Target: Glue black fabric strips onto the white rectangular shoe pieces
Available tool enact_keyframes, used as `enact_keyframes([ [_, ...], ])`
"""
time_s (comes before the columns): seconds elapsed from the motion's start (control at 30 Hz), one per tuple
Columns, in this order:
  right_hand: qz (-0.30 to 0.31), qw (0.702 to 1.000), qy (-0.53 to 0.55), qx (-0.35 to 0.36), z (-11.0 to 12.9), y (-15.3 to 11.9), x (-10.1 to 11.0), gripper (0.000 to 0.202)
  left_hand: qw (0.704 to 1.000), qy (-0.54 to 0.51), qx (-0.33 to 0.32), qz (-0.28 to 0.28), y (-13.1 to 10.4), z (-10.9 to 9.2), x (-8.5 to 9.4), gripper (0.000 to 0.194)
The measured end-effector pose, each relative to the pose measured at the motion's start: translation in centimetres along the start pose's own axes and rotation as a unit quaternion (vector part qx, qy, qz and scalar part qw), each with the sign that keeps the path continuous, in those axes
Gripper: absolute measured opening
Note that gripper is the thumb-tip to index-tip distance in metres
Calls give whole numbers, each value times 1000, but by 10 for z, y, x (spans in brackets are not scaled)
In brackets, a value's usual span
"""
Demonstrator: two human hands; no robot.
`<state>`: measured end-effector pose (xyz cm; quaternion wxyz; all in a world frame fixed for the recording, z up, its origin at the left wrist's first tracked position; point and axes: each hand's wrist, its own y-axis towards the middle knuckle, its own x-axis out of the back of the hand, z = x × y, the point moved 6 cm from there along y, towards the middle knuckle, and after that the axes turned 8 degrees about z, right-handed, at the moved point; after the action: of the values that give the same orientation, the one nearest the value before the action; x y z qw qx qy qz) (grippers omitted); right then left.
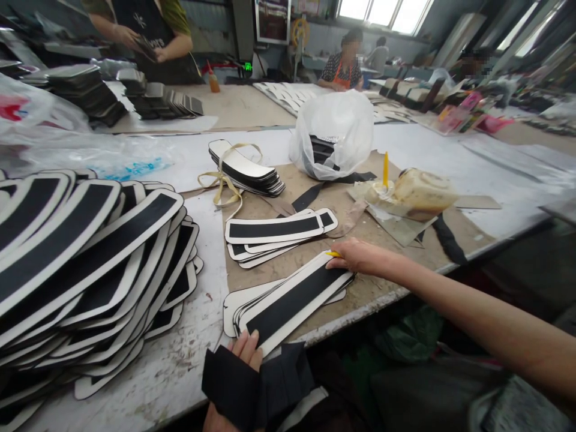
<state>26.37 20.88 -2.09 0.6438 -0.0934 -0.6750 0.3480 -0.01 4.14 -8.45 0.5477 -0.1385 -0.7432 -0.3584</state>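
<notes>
A long white panel with a black strip down its middle (294,297) lies on top of a small fanned pile at the table's front edge. My right hand (355,257) is closed at the panel's far end, with the yellow tip of a thin stick (333,254) poking out of the fingers. At the near end, the fingertips of my left hand (246,348) touch the panel. Black strips (285,375) are gripped in that hand and hang across it, hiding much of the palm and thumb. Behind lies another small pile of similar panels (274,228).
A large heap of panels (148,222) fills the left. Farther back are a tied stack (240,165), a clear plastic bag with black pieces (335,132), and a glue-crusted container (423,189) beside an upright yellow stick (386,171). Co-workers (148,36) stand and sit beyond.
</notes>
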Motion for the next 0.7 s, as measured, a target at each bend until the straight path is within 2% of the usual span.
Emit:
enact_keyframes([
  [0.07, 3, 1000, -2, 3, 1, 0, 0, 36, 1000, -20, 2, -1, 0, 1, 0, 28],
  [0.13, 5, 1000, -4, 7, 1, 1, 1, 37, 999, -23, 20, -28, -2, 2, 0, 28],
  [0.37, 7, 1000, -5, 5, 1, 0, 2, 41, 998, 30, 13, -50, -2, 1, -9, 36],
  [0.53, 3, 1000, -4, -12, -2, 2, 1, 50, 996, -8, 15, -82, -1, 1, -5, 28],
  [0.7, -15, 998, -10, -53, -8, 2, 3, 59, 993, -2, 26, -113, 1, -2, -3, 26],
])
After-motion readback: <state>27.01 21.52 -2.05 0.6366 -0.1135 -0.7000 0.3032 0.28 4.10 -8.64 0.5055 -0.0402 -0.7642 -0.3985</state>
